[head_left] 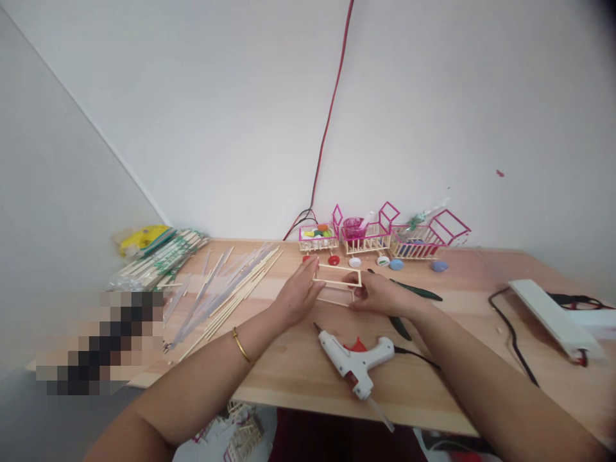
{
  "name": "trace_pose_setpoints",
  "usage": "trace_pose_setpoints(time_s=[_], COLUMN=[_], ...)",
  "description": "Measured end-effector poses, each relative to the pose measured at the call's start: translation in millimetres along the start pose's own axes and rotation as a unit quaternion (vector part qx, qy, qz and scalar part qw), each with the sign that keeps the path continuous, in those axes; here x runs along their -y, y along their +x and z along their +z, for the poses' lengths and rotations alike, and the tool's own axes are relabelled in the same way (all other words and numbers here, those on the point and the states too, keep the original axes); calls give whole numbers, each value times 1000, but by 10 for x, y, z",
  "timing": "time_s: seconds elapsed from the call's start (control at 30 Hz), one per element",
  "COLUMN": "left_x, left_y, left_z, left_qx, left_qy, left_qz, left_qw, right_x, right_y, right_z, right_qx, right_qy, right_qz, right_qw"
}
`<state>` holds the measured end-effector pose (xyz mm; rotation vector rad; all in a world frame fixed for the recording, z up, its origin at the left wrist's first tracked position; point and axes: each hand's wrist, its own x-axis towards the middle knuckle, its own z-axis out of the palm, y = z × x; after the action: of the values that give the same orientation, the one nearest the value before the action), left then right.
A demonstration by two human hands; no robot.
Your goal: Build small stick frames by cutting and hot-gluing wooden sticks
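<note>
Frame (339,283) of thin sticks is grasped at its two ends by the left hand (299,294) and right hand (382,294), beyond the glue gun (337,354) on the table (289,369), apparently being squared up, the next move seemingly calling for light, even pressure.

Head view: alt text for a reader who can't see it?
A person's left hand and right hand hold a small frame of pale sticks at a wooden table. A white glue gun lies nearer the camera, loose sticks lie at left, and three pink-trimmed stick baskets stand along the wall.
</note>
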<state>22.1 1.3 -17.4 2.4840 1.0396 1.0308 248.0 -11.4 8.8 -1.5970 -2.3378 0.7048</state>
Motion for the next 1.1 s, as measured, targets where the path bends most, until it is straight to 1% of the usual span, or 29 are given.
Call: trace_pose_setpoints(time_s=[0.2,0.33,0.43,0.53,0.67,0.77,0.83,0.87,1.0,1.1], left_x=[3,-9,-7,16,51,62,64,65,77,95], left_y=[-5,-14,-21,-25,-23,-21,-22,-22,-24,-24], left_z=[-10,-51,-90,-115,-120,-119,-123,-126,-145,-155], left_qx=[8,14,15,16,22,25,31,38,69,74], left_qy=[1,-3,-4,0,6,0,-12,-20,-47,-61], left_qz=[14,22,34,46,49,53,50,46,30,8], left_qw=[1000,1000,999,999,999,998,998,998,996,995], right_x=[29,12,-14,-36,-55,-63,-68,-72,-102,-120], right_y=[5,13,18,26,49,71,87,94,116,94], right_z=[20,44,51,40,21,16,18,21,26,-9], right_qx=[-6,-7,-33,-61,-79,-129,-162,-170,-169,-164], right_qy=[-43,-32,-24,-27,-1,-28,-52,-58,-63,-63], right_qz=[-10,-6,-4,-16,-17,-20,-32,-37,-37,-32], right_qw=[999,999,999,998,997,991,985,983,983,984])
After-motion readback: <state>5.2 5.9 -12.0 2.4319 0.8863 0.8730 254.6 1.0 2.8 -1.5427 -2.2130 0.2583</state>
